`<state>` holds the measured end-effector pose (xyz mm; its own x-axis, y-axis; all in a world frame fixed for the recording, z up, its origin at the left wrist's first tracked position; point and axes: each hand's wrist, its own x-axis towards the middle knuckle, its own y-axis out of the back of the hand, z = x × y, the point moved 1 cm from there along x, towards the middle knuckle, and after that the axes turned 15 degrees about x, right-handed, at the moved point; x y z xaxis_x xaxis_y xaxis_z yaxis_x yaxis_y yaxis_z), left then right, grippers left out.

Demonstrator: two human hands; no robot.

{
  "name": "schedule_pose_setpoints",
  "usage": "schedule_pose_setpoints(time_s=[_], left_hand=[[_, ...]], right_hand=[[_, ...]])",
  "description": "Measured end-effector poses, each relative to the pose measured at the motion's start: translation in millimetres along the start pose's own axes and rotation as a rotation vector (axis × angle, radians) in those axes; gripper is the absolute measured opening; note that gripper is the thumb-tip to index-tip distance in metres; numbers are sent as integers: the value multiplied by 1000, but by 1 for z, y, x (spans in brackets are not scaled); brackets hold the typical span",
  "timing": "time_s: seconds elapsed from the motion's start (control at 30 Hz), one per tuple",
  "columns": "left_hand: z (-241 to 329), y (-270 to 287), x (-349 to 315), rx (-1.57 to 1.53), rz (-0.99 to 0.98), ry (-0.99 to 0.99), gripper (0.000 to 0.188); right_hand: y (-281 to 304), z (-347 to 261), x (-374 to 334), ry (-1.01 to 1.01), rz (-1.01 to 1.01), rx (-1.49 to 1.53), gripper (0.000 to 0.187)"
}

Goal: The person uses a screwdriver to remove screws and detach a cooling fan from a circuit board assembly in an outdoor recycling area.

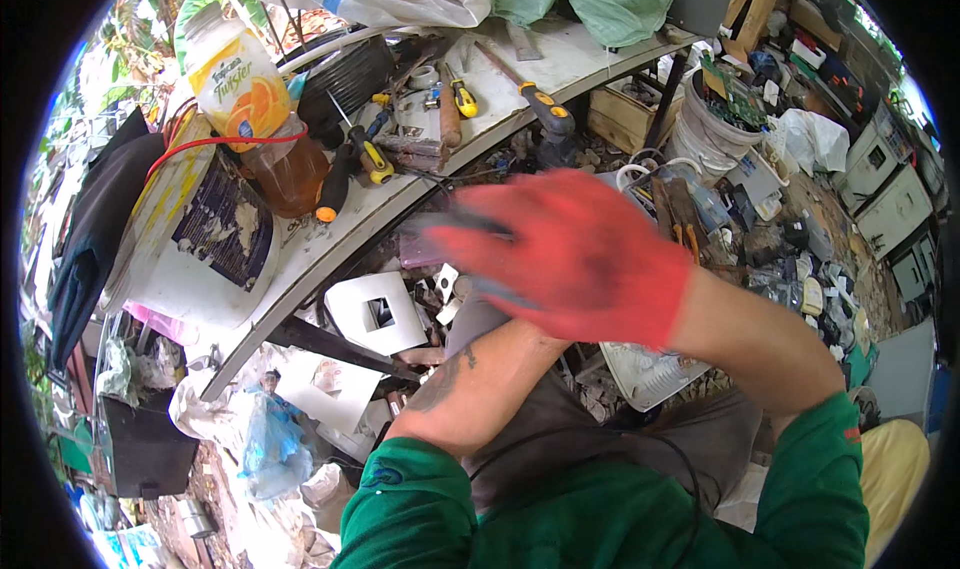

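My right hand [600,259], in a red work glove, crosses in front of my body and is smeared by motion. It covers my left hand, whose forearm [470,379] runs up beneath it; the left hand's fingers cannot be made out. Blurred grey and dark patches [485,224] show at the glove's left edge; whether they belong to a held thing or to a glove's coating is unclear. Below and left of the hands lies a white plastic casing [376,313] with a square opening. A white tray [655,394] sits by my right forearm.
A worktable [290,289] carries yellow-and-black screwdrivers [372,157], a bottle of brown liquid [285,174], a white bucket [190,269] and a coil of black hose [345,69]. To the right stand a bucket of circuit boards [710,119] and heaped scrap parts [800,269].
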<state>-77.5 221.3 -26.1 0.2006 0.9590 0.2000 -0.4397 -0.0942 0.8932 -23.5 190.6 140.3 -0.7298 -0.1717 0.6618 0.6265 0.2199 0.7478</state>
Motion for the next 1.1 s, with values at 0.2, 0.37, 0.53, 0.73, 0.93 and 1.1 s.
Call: schedule_pose_setpoints(time_s=[0.2,0.37,0.53,0.73,0.93,1.1], left_hand=[[4,-51,26,129,194,-191,60],[3,-41,21,171,52,-191,62],[8,-10,13,125,-190,-91,54],[11,12,12,97,-332,-46,64],[9,7,11,87,-251,-15,62],[5,7,10,83,-230,-40,64]], right_hand=[[-64,32,107,231,-178,-143,38],[-93,49,136,373,-436,-212,31],[-100,55,140,438,-350,-100,27],[-67,80,158,326,-27,126,33],[-22,92,175,201,165,374,33],[-8,79,151,214,269,646,31]])
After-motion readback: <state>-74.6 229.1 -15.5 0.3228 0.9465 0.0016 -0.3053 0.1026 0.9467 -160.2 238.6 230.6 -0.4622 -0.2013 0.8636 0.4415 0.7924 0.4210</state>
